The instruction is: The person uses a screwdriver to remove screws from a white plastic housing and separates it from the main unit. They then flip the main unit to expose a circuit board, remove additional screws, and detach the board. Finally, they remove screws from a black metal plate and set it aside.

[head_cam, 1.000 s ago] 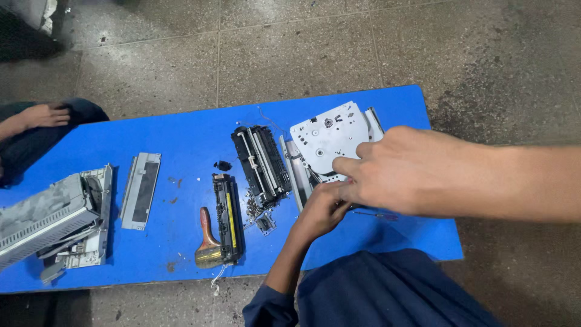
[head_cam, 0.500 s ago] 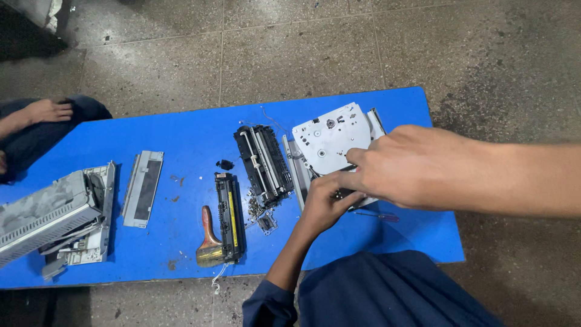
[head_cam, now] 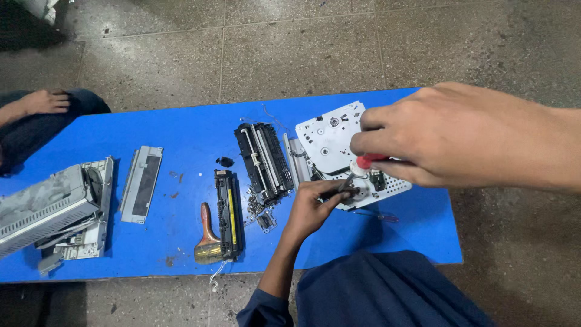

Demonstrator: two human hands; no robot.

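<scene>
Right hand point(head_cam: 448, 136) was closed around a red-handled screwdriver point(head_cam: 370, 161), fingers curled tight on the handle, shaft angled down-left onto the white perforated metal plate point(head_cam: 327, 136). Left hand point(head_cam: 311, 206) was half-curled, fingertips pinching at the plate's near edge right by the screwdriver tip; can't tell if it gripped a small part or just steadied the plate. Plate sat at the right end of the blue board point(head_cam: 181, 133), tilted, touching a grey bracket on its left.

Versus half a second before: the red handle was now visible in the right hand, and the hand sat higher over the plate. Left hand was in about the same spot.

Further left: black roller assembly point(head_cam: 263, 160), loose screws below it, a black cartridge with a yellow strip point(head_cam: 230, 215), a wooden-handled brush point(head_cam: 207, 239) just beside it, a grey cover panel point(head_cam: 141, 183), and a grey printer housing point(head_cam: 51, 209) at the far end. Another person's bare foot point(head_cam: 45, 101) rested off the board's top-left corner.
</scene>
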